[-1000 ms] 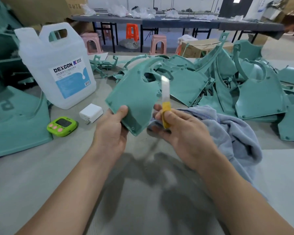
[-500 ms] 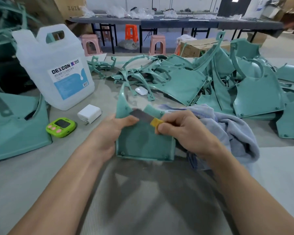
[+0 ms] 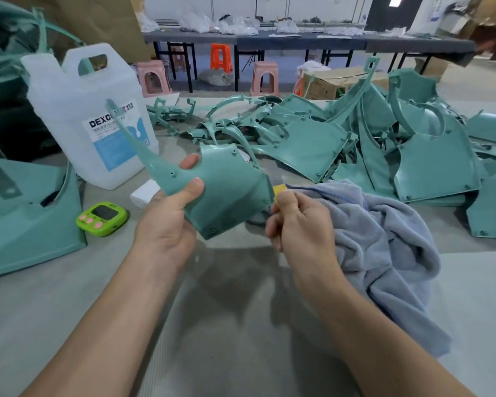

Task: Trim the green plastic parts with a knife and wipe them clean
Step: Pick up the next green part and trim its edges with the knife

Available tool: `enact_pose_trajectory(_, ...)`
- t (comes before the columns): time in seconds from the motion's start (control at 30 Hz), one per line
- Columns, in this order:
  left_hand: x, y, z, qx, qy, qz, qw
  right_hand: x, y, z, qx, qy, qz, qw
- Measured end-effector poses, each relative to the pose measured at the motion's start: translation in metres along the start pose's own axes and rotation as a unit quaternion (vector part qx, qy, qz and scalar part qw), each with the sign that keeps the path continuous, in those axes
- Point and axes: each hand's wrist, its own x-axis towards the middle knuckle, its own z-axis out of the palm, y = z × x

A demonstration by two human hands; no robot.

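While the left hand (image 3: 166, 227) grips one green part (image 3: 229, 196) up off the bench (image 3: 241, 325), the right hand (image 3: 298, 224) pinches a yellow knife (image 3: 278, 191) right at that part's right edge. Left thumb lies on the near face and one fingertip shows over the top edge. Right fingers are curled round the handle. Blade is blurred and mostly behind the part, so I can't tell if it touches. The part is tilted, its long thin arm pointing up-left across the front of the jug (image 3: 78, 110).

A blue-grey towel (image 3: 384, 230) is bunched on the bench just right of the right hand, running under that forearm. Behind it, a pile of green parts (image 3: 355, 144) spreads over the far right of the bench. The white jug has a blue label and stands far left. A lime timer (image 3: 102, 219) with pink buttons lies in front of the jug, with a white block (image 3: 143, 194) just beside it, partly behind the left hand. A large green shell (image 3: 32, 222) sits at the left edge.
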Motion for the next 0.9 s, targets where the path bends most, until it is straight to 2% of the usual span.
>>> enact_pose_trajectory(0.07, 0.001, 0.001, -0.001, 0.007, -0.002, 0.024, 1.0, -0.002, -0.003, 0.004, 0.093, 0.01, 0.038, 0.995)
enact_pose_trajectory(0.13, 0.002, -0.001, -0.003, 0.011, 0.0, 0.037, 0.999, -0.001, -0.003, 0.008, 0.135, 0.019, 0.053, 0.989)
enact_pose_trajectory(0.23, 0.002, -0.004, -0.003, 0.001, 0.004, 0.049, 0.999, 0.002, 0.002, 0.015, 0.098, 0.0, 0.056, 0.994)
enact_pose_trajectory(0.33, 0.004, -0.004, -0.006, -0.017, 0.005, 0.053, 0.998, 0.004, 0.008, 0.016, 0.015, -0.033, 0.076, 0.996)
enact_pose_trajectory(0.43, 0.008, -0.003, -0.01, -0.05, -0.004, 0.047, 0.998, 0.008, 0.012, 0.012, -0.046, -0.014, 0.108, 0.993)
enact_pose_trajectory(0.53, 0.009, -0.005, -0.011, -0.051, -0.001, 0.041, 0.998, 0.008, 0.01, 0.01, 0.002, -0.002, 0.084, 0.996)
enact_pose_trajectory(0.63, 0.009, -0.008, -0.009, -0.057, -0.012, 0.03, 0.998, 0.005, 0.007, 0.015, 0.037, -0.031, 0.028, 0.998)
enact_pose_trajectory(0.77, 0.007, -0.008, -0.01, -0.07, -0.021, 0.023, 0.997, 0.007, 0.01, 0.015, 0.018, -0.035, 0.073, 0.997)
enact_pose_trajectory(0.83, 0.007, -0.007, -0.012, -0.094, -0.022, 0.014, 0.995, 0.007, 0.009, 0.01, 0.053, -0.034, 0.099, 0.993)
enact_pose_trajectory(0.9, 0.008, -0.007, -0.013, -0.108, -0.028, 0.004, 0.994, 0.009, 0.006, 0.004, 0.1, -0.03, 0.077, 0.992)
